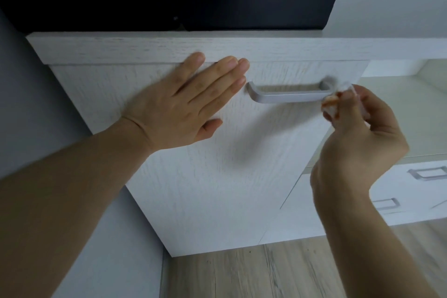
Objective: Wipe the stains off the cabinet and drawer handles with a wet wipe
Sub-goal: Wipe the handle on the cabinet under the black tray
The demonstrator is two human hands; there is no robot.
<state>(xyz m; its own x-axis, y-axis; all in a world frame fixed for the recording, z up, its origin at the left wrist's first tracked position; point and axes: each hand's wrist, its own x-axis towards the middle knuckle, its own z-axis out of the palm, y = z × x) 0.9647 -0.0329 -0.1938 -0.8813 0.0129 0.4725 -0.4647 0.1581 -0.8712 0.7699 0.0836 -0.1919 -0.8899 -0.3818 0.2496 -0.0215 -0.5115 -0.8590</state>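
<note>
The step in hand is wiping the cabinet door's handle (287,95): the right hand (358,138) pinches a bunched wipe (331,104) in its fingertips, the grip closed on it, and presses it to the handle's right end. The wipe already shows an orange-brown smear, so stain seems to be coming off. The left hand (183,104) lies flat, fingers straight, on the door (217,176) just left of the handle, steadying it. The bar left of the grip looks clean, though blur hides detail. Next, likely, the wipe needs a clean fold, then goes to the drawer handles (428,173) below and right of the grip.
</note>
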